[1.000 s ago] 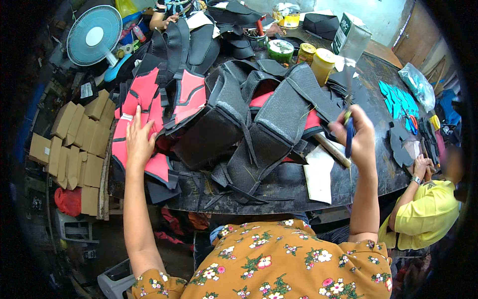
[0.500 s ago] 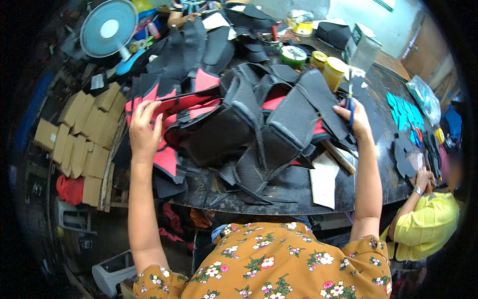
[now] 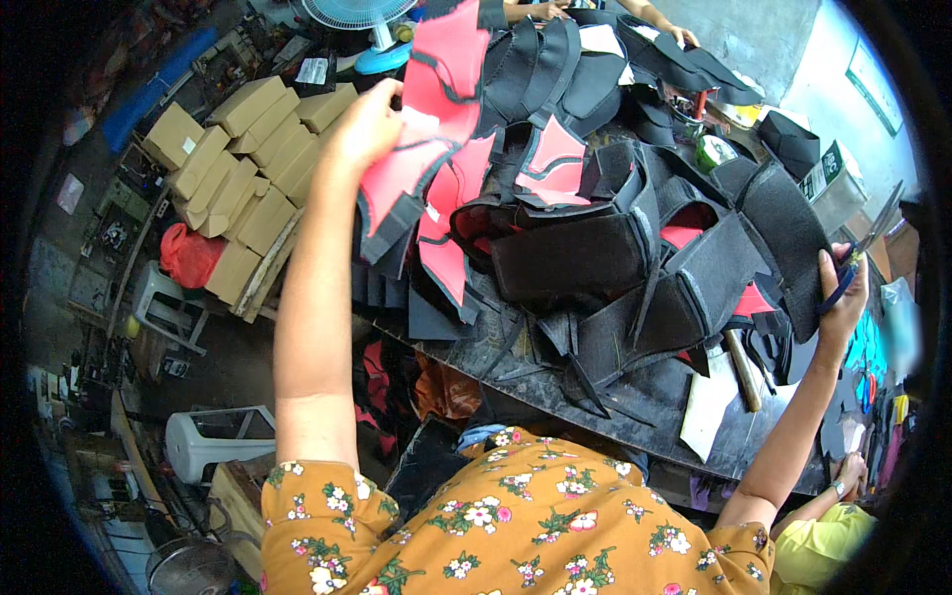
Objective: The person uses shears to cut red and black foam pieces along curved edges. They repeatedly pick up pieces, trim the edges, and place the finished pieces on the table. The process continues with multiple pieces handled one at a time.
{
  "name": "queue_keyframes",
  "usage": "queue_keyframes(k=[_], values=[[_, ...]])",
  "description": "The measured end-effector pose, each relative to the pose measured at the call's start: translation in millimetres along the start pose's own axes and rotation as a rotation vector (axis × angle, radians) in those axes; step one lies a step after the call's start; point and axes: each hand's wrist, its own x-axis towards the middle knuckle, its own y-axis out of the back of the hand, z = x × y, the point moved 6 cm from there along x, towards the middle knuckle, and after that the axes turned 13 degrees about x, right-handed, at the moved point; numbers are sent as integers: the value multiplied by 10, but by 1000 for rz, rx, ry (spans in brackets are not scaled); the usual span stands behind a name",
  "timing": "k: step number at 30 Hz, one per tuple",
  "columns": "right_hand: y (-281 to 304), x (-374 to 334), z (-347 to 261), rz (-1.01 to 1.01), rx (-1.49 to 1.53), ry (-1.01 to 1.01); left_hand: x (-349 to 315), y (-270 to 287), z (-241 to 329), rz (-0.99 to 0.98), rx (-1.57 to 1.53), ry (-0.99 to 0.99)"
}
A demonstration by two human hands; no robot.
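My left hand (image 3: 369,131) is raised at the pile's left side, its fingers closed on a pink and black padded fabric piece (image 3: 448,74). More pink-lined pieces hang just below that hand. Scissors (image 3: 881,226) with dark blue handles sit in my right hand (image 3: 843,293), blades pointing up and away. Beside the right hand is the edge of a curved black piece (image 3: 788,233). Between my hands lies a heap of black padded pieces (image 3: 565,253) with pink linings, some with thin straps hanging toward the front edge.
Brown cardboard boxes (image 3: 233,188) are stacked at left, near a red bag (image 3: 190,256) and a pale stool (image 3: 213,436). A wooden stick (image 3: 742,372) and white sheet (image 3: 706,412) lie at the table's front. A person in yellow (image 3: 823,545) is at lower right; other people's hands show at the far side.
My left hand has lifted a pink and black piece up from the pile's left side. The scissors remain in my right hand. The view has swung to the left.
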Motion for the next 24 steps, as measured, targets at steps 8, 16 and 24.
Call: queue_keyframes(k=[8,16,24], values=[[-603,-162,-980,-164,-137,23,-588,-838,86,140,391,76],[-1570,-766,-1431,-517,-29,69,-621,-266,1383,279,-467,-219],[-1803,-1051,-1497,-575,-54,162,-101,-1232,2825,-240,-279,-187]])
